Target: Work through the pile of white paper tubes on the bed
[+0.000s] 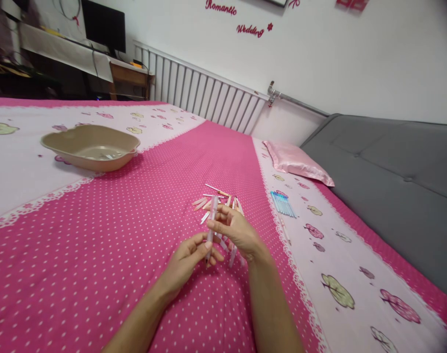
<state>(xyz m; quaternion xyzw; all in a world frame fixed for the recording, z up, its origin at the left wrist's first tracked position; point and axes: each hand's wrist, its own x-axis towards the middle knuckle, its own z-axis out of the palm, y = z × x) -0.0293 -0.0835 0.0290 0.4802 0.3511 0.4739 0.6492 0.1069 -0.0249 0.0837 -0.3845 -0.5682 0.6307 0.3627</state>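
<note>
A slim pale-pink pen (210,228) stands nearly upright between my two hands. My left hand (192,252) pinches its lower end, where a darker tip points down. The fingers of my right hand (232,228) are closed around its upper part, near the translucent pink top. Just behind and below my hands lies a loose pile of pens and pen parts (200,202), in pink, white and orange tones. My right hand hides part of this pile.
A beige plastic basin (94,147) with a few small pieces inside sits on the bed at the left. A row of blue pens (283,204) lies to the right, near a single pale pen (285,231). Beyond are a pink pillow (297,159) and a grey headboard (392,181).
</note>
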